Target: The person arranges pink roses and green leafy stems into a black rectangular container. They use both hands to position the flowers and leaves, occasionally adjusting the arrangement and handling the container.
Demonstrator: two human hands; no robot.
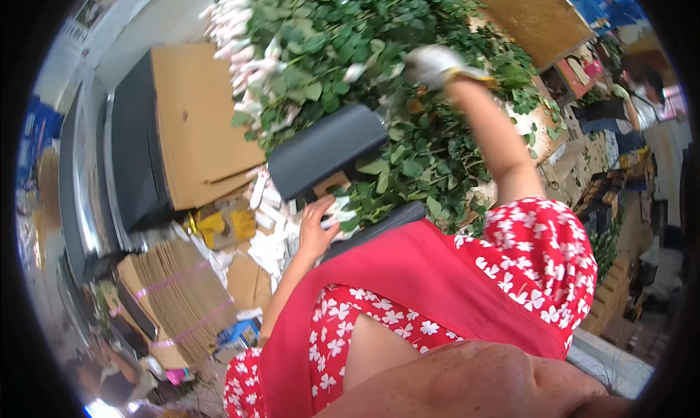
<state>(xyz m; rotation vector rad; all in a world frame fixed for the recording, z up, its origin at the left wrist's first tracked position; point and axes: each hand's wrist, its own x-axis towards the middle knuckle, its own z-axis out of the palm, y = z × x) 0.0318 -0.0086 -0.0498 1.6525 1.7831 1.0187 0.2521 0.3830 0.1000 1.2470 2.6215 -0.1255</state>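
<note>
A bare patch of skin fills the bottom edge, closest of all, too blurred to tell which part of the body it is. Above it runs a red apron (437,287) over a red dress with white flowers (539,258).

The left hand (317,228) is bare and reaches up from the lower middle. Its fingers are closed on a small bunch of stems with white wrapping (339,214), at the lower edge of the big heap of roses (379,68). The bunch sits at the fingertips, just right of the palm, touching it.

The right hand (437,64) wears a white glove and is stretched far up into the heap, near its upper right part. It lies among the green leaves; whether it grips anything cannot be told, since the fingers are blurred and partly sunk in the foliage. The two hands are well apart, with the forearm (496,141) slanting between them across the leaves.

The heap's pale buds (240,46) line its left edge, and the leaves spread right. A dark ribbed sheet (328,148) lies tilted just above the left hand, touching the leaves. Left of it sits a large flat cardboard box (193,119). Below that, bundled cardboard sheets (182,294) tied with pink tape lie at the lower left, near scraps of white paper (270,243).
</note>
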